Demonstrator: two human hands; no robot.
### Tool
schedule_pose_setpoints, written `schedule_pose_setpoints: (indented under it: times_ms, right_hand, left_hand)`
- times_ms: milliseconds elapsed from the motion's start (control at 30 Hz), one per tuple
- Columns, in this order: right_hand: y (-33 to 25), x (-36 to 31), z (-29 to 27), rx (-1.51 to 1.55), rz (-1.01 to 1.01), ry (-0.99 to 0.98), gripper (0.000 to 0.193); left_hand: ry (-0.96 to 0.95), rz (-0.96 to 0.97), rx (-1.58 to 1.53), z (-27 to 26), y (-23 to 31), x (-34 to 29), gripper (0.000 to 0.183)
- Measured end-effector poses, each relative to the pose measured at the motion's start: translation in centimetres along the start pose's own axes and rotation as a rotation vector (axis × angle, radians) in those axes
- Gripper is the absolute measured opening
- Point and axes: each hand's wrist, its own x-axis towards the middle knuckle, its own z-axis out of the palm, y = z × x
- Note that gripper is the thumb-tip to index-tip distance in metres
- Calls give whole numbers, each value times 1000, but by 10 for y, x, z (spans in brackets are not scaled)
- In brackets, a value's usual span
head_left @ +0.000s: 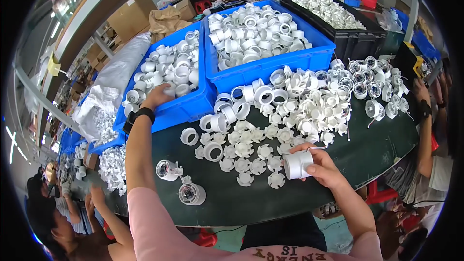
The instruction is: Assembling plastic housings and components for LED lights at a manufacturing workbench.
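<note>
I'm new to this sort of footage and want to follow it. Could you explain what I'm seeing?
There is no machine here, just one person's bare hands. The single picture comes from a wide fisheye camera worn on the head, looking down, so straight edges bend. The left hand reaches over the near side of the left blue bin, which holds white fittings. The right hand holds a white cylindrical part. On the dark green table lie white rings, flower-shaped white pieces and units with clear fronts. Other people are nearby.
</note>
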Motion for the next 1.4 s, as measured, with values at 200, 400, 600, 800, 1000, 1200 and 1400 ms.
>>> schedule_pose_setpoints:
  times_ms: [200, 400, 600, 800, 1000, 1200, 1400]
  right_hand:
    - [-3, -3, 7, 8, -91, 0, 62]
    - [-18, -7, 61, -82, -228, 8, 74]
    - [-8, -28, 82, -564, -363, -32, 70]
    - [-2, -71, 90, -630, -268, -44, 69]
    - [11, -91, 88, -469, -195, 0, 66]
    - [15, -93, 88, -323, -136, -46, 62]
    - [16, -92, 91, -378, -141, 38, 64]
  left_hand:
    - [163, 104, -727, -39, 92, -61, 61]
    - [-148, 101, -1485, -44, 229, -227, 57]
    - [-78, 167, -1530, 10, 305, -328, 60]
    - [254, 41, -1564, 66, 338, -356, 42]
    - [440, 271, -1426, 83, 354, -364, 45]
    - [548, 513, -1278, 100, 340, -363, 52]
    - [442, 535, -1158, 96, 332, -357, 52]
